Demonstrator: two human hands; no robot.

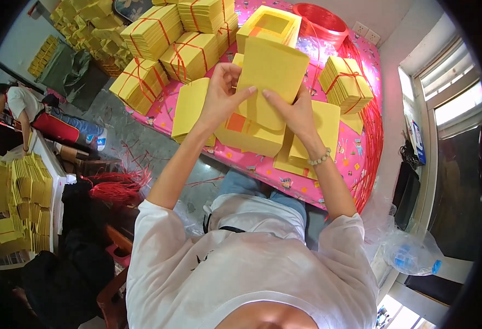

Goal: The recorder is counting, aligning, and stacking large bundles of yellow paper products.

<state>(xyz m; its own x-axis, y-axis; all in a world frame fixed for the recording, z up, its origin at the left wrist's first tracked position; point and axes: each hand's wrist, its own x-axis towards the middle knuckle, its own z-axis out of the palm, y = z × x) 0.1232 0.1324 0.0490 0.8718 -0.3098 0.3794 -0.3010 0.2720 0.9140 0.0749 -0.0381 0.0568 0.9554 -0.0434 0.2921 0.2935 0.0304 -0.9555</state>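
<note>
Yellow paper, smooth and matte, makes up the flat rectangular packet point(276, 71) held above the near part of the pink table point(241, 160), the table's cover glossy and dotted with small printed figures. The left hand point(223, 96) pinches the packet by its left side, thumb laid on the face, fingers curled and partly hidden behind. The right hand point(297, 115) pinches the right side likewise, thumb on the face; how its hidden fingers lie behind the paper I cannot tell. A bracelet point(320, 157) of round pale beads circles the right wrist.

Below the hands, on the table's near part, sits a thick yellow block point(252, 141) with an orange patch. Flat yellow paper point(190, 112) lies on the table's near left, and a low, smooth-topped yellow stack point(322, 123) on its near right. Toward the table's right edge stands a ridged bundle point(346, 88) bound crosswise with thin red ties. More brick-shaped bundles point(152, 35) crowd the table's far left. A shiny red coil point(320, 24) rests at its far end, and loose glossy red strands point(371, 170) run down along its right edge.
</note>
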